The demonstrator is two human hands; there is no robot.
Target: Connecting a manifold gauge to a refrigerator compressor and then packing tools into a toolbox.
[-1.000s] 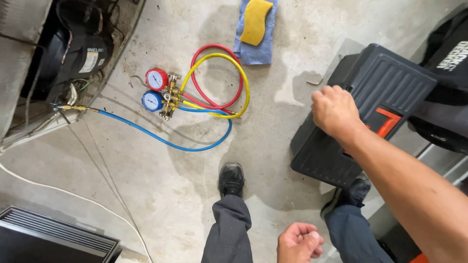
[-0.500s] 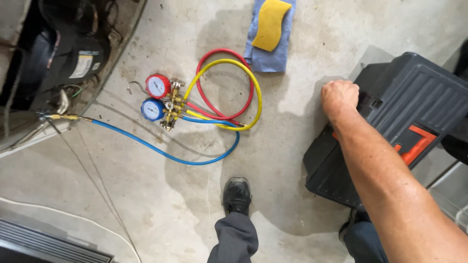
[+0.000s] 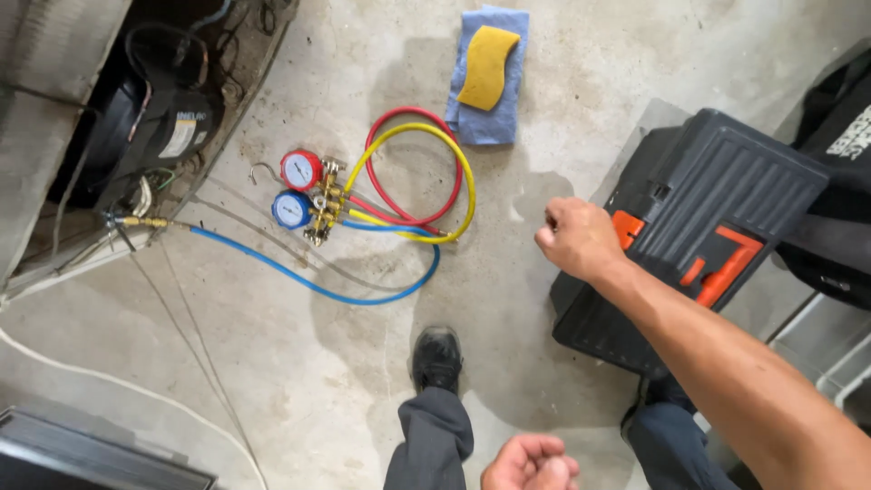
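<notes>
Centrally, right hand [image 3: 578,238]: fingers curled into a loose fist, holding nothing, raised just beside the left edge of the black tool case [image 3: 699,231], by its orange latches. Left hand [image 3: 531,462]: loosely curled, empty, at the bottom edge between the knees. Black shoe [image 3: 436,357]: planted on bare concrete floor [image 3: 272,363], open room to its left. Gauge set [image 3: 308,195]: red and blue dials, lying well apart from the hands; red hose [image 3: 413,118] and yellow hose [image 3: 458,163] looped beside it; blue hose [image 3: 299,279] running left to the compressor [image 3: 159,127]. Blue cloth [image 3: 494,122] with yellow sponge [image 3: 487,65]: near the top edge.
</notes>
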